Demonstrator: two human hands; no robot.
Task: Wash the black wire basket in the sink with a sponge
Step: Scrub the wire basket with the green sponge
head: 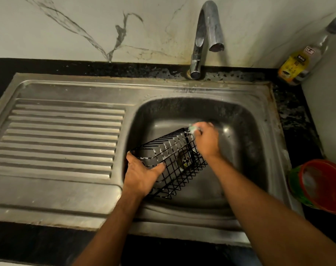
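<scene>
Head view: left hand [142, 174] grips the tilted black wire basket [171, 160] steady so right hand [205, 140], pinching the sponge [193, 128], reaches its far end.

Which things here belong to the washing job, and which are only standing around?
Belonging to the job:
- black wire basket, held by the left hand
- sponge, held in the right hand
- sink
- tap, no water running

Only standing around:
- bottle in the right corner
- red and green tub
- draining board
</scene>
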